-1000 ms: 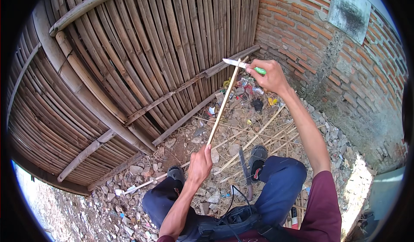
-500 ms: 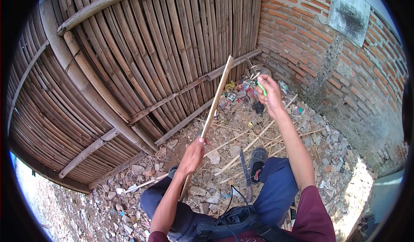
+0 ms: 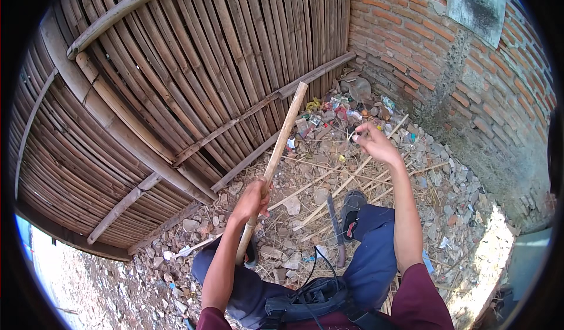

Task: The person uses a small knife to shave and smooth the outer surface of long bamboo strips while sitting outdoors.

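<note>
Steadying the stick (image 3: 285, 131) seemed the step: my left hand (image 3: 251, 200) clasped it, my right hand (image 3: 377, 145) curled, its hold unclear; the next move wanted a firm grip.

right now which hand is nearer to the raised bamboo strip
Left: the left hand is wrapped around the bamboo strip; the right hand is apart, to its right.

A right hand (image 3: 377, 146) that held a knife at the tip of a pale strip (image 3: 285, 133) one second earlier has dropped lower and apart from it, knife out of sight, as the strip, its broader face now showing, extends below the left hand (image 3: 251, 202)
</note>
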The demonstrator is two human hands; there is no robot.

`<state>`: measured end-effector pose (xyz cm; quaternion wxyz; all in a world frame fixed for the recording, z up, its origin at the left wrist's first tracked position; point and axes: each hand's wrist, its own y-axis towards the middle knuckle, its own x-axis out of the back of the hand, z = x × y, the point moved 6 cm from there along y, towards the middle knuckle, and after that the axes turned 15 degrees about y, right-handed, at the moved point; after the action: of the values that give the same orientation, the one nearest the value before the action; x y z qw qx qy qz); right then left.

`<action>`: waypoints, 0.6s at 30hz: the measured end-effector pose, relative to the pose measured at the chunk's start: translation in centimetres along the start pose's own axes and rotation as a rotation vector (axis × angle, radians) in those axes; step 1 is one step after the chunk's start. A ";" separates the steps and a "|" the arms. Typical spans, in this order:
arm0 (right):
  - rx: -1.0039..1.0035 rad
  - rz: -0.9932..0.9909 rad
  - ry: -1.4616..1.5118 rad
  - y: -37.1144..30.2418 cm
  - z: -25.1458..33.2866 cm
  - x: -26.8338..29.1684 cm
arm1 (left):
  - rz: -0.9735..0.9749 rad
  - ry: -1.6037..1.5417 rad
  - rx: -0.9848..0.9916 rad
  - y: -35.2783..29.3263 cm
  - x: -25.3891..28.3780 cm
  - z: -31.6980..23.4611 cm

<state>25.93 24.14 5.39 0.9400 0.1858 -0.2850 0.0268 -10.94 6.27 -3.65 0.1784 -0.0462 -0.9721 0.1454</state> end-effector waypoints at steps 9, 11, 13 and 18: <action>-0.327 0.645 0.349 -0.2 -0.2 -5.0 | 0.109 -0.135 -0.006 -2.0 -0.9 -1.9; -0.117 0.222 -0.379 1.1 -1.3 -3.5 | 0.138 -0.169 0.010 -1.7 -1.3 -2.9; -0.119 0.294 -0.144 1.0 -1.6 -4.5 | 0.161 -0.200 0.032 -2.1 -1.5 -3.5; 0.143 -0.017 0.112 -0.4 8.1 -4.1 | 0.232 -0.339 -0.034 -2.7 -1.4 -3.3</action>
<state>18.36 21.03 9.21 0.9390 0.2529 -0.2276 0.0496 -8.60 4.42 -0.41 -0.0065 -0.1358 -0.9786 0.1542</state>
